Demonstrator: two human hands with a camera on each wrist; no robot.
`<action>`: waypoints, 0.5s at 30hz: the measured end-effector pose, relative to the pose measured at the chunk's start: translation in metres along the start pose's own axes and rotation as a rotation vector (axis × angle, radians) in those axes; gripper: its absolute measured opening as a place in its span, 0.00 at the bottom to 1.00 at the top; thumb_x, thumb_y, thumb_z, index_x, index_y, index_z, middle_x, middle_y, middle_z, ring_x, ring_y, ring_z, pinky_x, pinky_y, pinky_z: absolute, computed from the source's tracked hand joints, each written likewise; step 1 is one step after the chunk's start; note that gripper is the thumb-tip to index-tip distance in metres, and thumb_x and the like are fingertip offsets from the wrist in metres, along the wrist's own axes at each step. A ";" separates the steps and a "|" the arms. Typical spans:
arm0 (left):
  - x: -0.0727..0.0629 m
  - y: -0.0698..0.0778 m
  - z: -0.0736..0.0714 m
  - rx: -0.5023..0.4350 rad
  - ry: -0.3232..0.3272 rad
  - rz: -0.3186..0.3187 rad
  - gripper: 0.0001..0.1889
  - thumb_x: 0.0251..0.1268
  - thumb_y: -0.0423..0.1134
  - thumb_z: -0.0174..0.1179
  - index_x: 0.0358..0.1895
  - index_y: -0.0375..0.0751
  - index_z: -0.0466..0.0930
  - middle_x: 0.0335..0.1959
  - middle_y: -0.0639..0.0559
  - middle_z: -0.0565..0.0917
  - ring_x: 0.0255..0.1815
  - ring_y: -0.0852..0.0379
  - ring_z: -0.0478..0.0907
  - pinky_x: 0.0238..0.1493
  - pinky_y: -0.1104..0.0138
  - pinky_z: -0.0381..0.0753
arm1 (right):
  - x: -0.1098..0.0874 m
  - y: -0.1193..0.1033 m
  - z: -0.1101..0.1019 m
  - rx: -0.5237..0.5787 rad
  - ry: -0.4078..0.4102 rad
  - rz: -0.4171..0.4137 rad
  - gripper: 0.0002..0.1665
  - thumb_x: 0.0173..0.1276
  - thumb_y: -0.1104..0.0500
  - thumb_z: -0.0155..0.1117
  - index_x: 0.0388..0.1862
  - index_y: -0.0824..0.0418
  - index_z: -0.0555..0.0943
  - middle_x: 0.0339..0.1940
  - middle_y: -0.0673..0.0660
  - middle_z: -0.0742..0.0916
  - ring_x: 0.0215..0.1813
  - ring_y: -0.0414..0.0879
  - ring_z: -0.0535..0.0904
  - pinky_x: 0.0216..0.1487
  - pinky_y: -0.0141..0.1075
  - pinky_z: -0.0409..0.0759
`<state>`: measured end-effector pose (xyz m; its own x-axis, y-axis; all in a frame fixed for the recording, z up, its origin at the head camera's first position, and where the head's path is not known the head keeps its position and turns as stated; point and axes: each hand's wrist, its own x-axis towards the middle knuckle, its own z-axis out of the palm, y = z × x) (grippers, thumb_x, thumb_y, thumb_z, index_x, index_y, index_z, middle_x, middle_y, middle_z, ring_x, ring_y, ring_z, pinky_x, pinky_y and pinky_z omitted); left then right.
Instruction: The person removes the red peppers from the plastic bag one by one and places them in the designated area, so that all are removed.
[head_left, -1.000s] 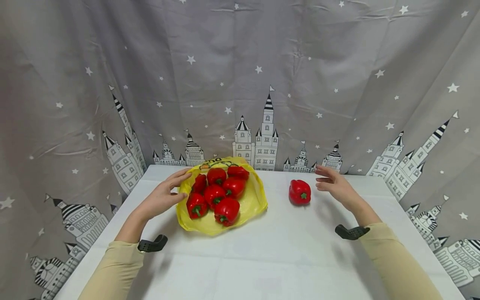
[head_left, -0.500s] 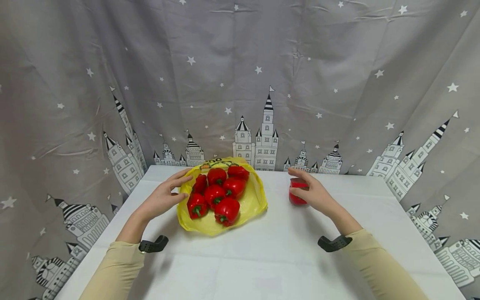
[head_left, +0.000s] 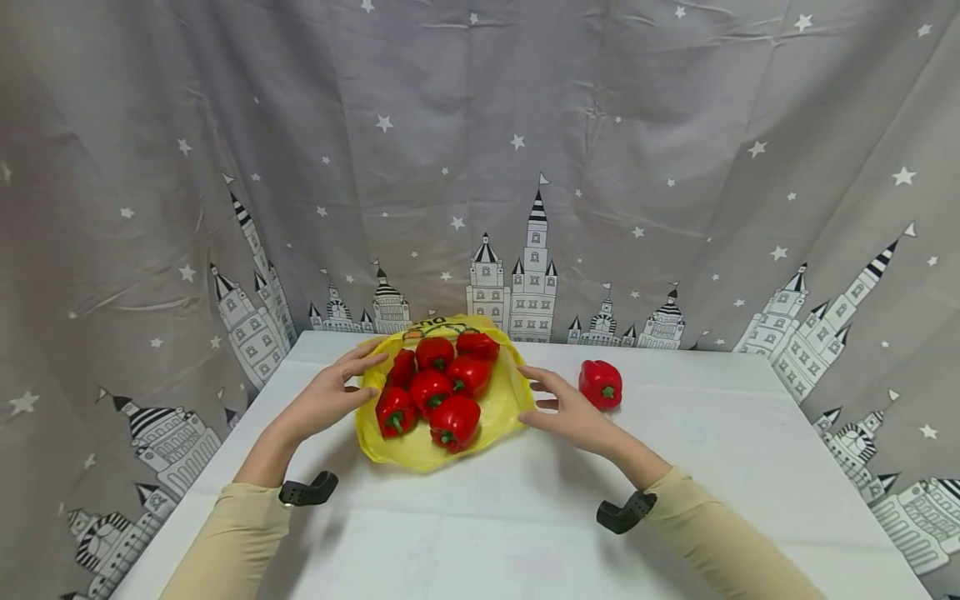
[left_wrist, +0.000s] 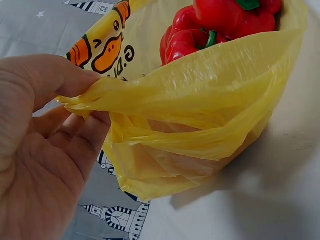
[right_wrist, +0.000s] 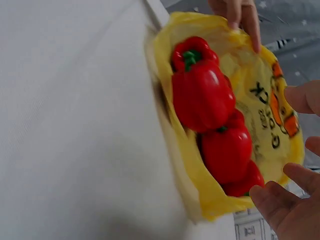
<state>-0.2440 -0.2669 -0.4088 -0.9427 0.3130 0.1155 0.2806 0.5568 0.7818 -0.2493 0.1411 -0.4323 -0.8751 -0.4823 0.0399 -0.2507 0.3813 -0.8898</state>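
Observation:
A yellow plastic bag (head_left: 497,417) with a duck print lies mouth-up, holding several red bell peppers (head_left: 454,422) with green stems. At its left rim, my left hand (head_left: 321,406) pinches the film between thumb and fingers; the left wrist view shows the gathered plastic (left_wrist: 110,95) in that grip. My right hand (head_left: 573,417) is beside the bag's right rim, fingers spread and thumb apart. In the right wrist view these fingers (right_wrist: 280,200) hold nothing; whether they touch the rim I cannot tell. One more red bell pepper (head_left: 600,384) stands on the table, behind and right of my right hand.
A white cloth-covered table (head_left: 480,533) carries everything. Behind and at both sides hangs a grey curtain (head_left: 480,150) printed with castles and stars. Each wrist wears a black strap, such as the right strap (head_left: 627,512).
My right hand has moved left, past the lone bell pepper, to the bag's right rim. That pepper has stayed in place. My left hand and the bag have hardly moved.

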 end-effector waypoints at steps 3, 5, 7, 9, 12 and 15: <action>-0.001 -0.001 0.000 0.002 -0.002 0.001 0.29 0.72 0.34 0.61 0.75 0.39 0.69 0.82 0.44 0.54 0.75 0.36 0.62 0.69 0.37 0.66 | 0.003 -0.001 0.012 0.024 -0.045 -0.005 0.44 0.67 0.50 0.71 0.80 0.48 0.65 0.77 0.54 0.69 0.74 0.62 0.66 0.69 0.53 0.73; -0.001 -0.002 0.000 -0.002 -0.004 0.010 0.29 0.72 0.34 0.60 0.76 0.39 0.69 0.82 0.43 0.55 0.73 0.34 0.64 0.68 0.37 0.66 | 0.005 -0.002 0.019 0.031 -0.072 -0.015 0.43 0.68 0.51 0.71 0.80 0.48 0.65 0.77 0.52 0.70 0.75 0.61 0.65 0.70 0.53 0.71; -0.001 -0.002 0.001 -0.014 -0.002 0.022 0.29 0.72 0.33 0.60 0.75 0.39 0.69 0.82 0.44 0.55 0.76 0.35 0.61 0.68 0.38 0.67 | 0.007 -0.002 0.026 0.038 -0.092 -0.025 0.43 0.69 0.53 0.70 0.80 0.48 0.65 0.77 0.51 0.70 0.76 0.61 0.64 0.71 0.53 0.70; 0.000 -0.003 0.001 -0.021 -0.003 0.033 0.29 0.72 0.33 0.61 0.75 0.40 0.70 0.82 0.45 0.54 0.78 0.36 0.56 0.68 0.38 0.68 | 0.009 -0.004 0.031 0.055 -0.107 -0.035 0.43 0.70 0.54 0.69 0.81 0.49 0.64 0.78 0.52 0.69 0.76 0.61 0.64 0.72 0.54 0.70; 0.001 -0.003 0.001 -0.025 0.002 0.031 0.27 0.72 0.32 0.60 0.74 0.42 0.72 0.82 0.46 0.54 0.81 0.38 0.50 0.68 0.39 0.69 | 0.011 -0.007 0.039 0.093 -0.119 -0.039 0.44 0.70 0.53 0.69 0.82 0.52 0.62 0.79 0.56 0.68 0.77 0.63 0.63 0.71 0.54 0.70; 0.002 -0.003 0.001 -0.021 0.003 0.028 0.26 0.72 0.32 0.60 0.73 0.42 0.74 0.82 0.47 0.54 0.81 0.39 0.49 0.68 0.39 0.68 | 0.013 -0.009 0.047 0.124 -0.112 -0.036 0.46 0.70 0.52 0.70 0.82 0.55 0.61 0.80 0.60 0.66 0.76 0.64 0.63 0.70 0.53 0.72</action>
<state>-0.2466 -0.2669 -0.4115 -0.9352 0.3257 0.1392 0.3028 0.5314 0.7912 -0.2387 0.0945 -0.4446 -0.8129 -0.5817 0.0278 -0.2221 0.2656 -0.9382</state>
